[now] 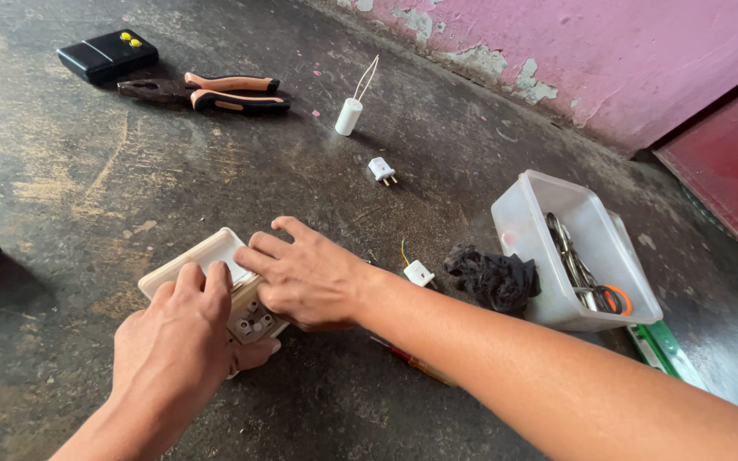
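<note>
Both hands rest on a cream switch box (215,256) lying on the concrete floor (87,188). The left hand (179,337) grips its near edge, fingers (202,286) curled together over the top and thumb underneath. The right hand (305,275) lies flat on the box, fingers (258,252) slightly spread and pressing down. Beside the right wrist lie a small white plug (418,273) and a black rag (493,277); a clear tub (587,218) with scissors (570,256) stands just beyond. Further off are pliers (207,92), a black case (107,55), a white capacitor (348,115) and another plug (382,169).
</note>
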